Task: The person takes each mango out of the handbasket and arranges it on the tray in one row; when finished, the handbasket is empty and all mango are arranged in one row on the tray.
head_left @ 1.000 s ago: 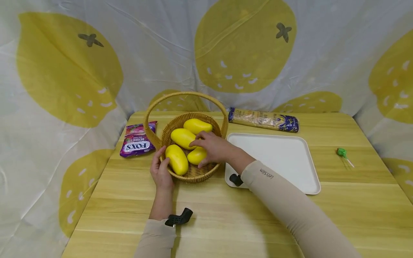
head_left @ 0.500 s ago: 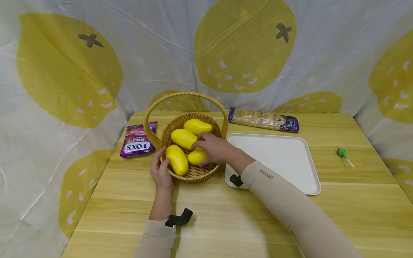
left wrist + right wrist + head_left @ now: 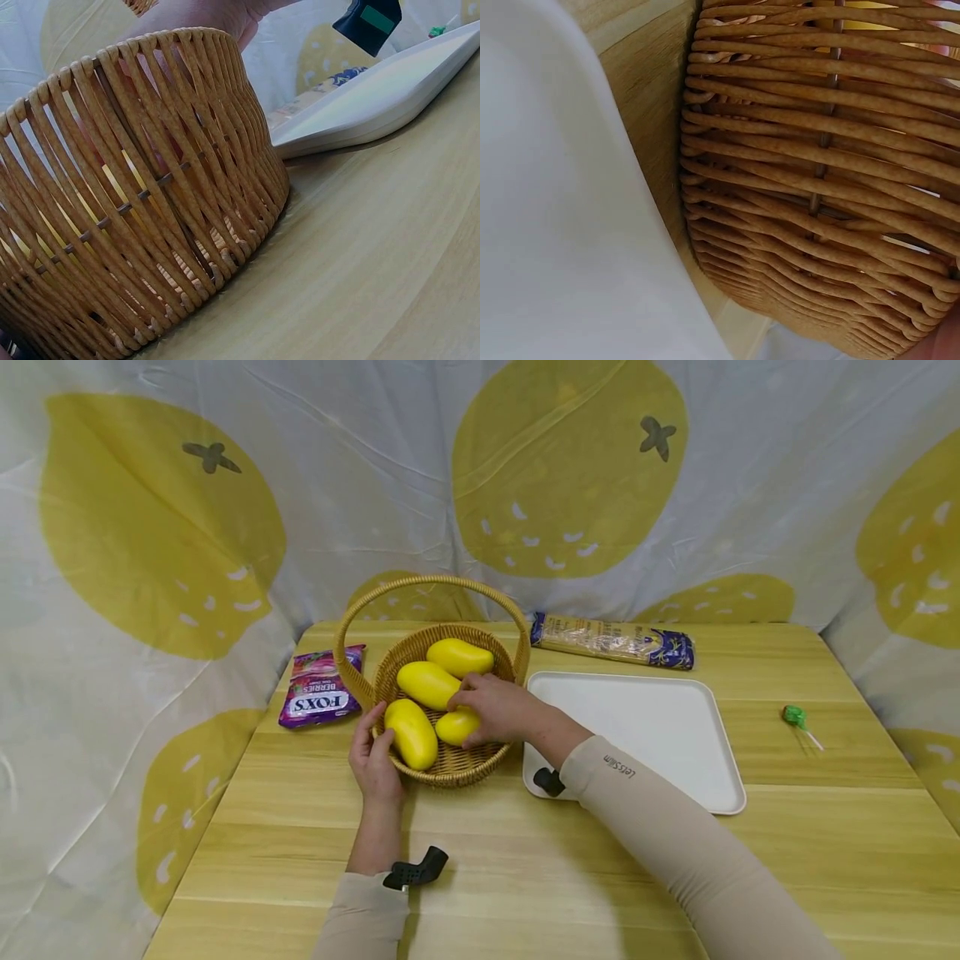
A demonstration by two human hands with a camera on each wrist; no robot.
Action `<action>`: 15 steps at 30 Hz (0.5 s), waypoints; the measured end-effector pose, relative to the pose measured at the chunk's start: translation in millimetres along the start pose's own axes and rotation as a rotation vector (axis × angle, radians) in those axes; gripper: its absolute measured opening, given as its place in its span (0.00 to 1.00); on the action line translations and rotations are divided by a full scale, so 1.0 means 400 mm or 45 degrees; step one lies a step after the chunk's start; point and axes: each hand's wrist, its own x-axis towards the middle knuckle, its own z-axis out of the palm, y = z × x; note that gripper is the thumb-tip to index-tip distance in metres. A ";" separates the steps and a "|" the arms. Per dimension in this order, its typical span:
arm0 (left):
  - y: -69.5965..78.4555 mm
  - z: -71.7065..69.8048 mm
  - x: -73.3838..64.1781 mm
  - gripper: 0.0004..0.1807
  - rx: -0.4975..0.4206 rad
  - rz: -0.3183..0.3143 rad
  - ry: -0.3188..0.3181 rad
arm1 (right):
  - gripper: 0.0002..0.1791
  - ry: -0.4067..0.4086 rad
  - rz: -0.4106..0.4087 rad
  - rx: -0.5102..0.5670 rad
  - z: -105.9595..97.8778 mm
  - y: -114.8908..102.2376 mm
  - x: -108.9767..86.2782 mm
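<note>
Mango (image 3: 456,727) in right hand (image 3: 501,707) | mangoes (image 3: 427,685) alongside | basket wall (image 3: 817,187) separates tray (image 3: 652,727)

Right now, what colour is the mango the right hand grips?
Bright yellow; the head view shows the mango best.

- Right hand (image 3: 498,708): fingertips drawn slightly rightward over the last second, now closer in on the front-right mango (image 3: 456,727).
- Gap between its fingers and thumb a little narrower than a second ago.
- Middle mango (image 3: 426,684): slightly more of its right end uncovered by the fingers.
- Head view: whole scene a touch lower in frame.
</note>
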 end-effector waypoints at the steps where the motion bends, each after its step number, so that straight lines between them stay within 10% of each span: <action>1: 0.000 0.000 0.000 0.22 0.000 0.002 0.000 | 0.32 0.000 -0.003 -0.001 0.000 0.000 0.000; 15: 0.000 -0.001 -0.003 0.22 0.019 0.012 0.000 | 0.35 0.193 -0.115 0.083 -0.036 -0.015 -0.022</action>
